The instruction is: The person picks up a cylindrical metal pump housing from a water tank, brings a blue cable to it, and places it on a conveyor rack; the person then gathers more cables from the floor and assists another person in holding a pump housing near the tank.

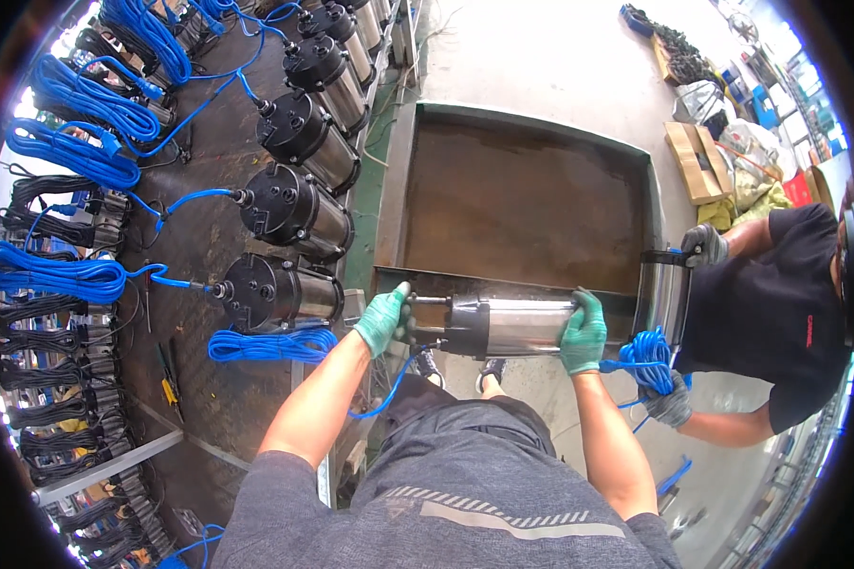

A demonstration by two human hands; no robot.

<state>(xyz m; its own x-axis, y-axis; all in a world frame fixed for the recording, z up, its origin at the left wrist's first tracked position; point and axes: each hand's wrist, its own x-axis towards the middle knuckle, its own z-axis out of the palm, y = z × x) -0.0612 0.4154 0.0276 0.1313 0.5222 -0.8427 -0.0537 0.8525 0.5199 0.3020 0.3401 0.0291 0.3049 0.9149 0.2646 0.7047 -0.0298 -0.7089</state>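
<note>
Factory floor of pale concrete, with a shallow rusty steel tray [531, 204] set into it. Held level over the tray's near edge: a steel-bodied pump motor [508, 327] with a black end and a bare shaft pointing left. Left hand [384, 318], green-gloved, wrapped around the shaft end; right hand [584, 332], also green-gloved, clamped over the far end of the casing; both closed firmly on the load. Blue cable [389, 394] sagging beneath it toward the lap. Seemingly mid-carry, motor lifted and not yet set down; next move likely calls for a steady two-handed swing and a level lowering, keeping the cable from snagging. Just beyond the tray's right edge, a co-worker in black, grey-gloved hands on another steel cylinder [662, 294] and a blue cable coil [647, 356]. Along the left edge, a dark tabletop [209, 142] carrying a row of finished motors [280, 289], each with coiled blue leads [52, 275].
</note>
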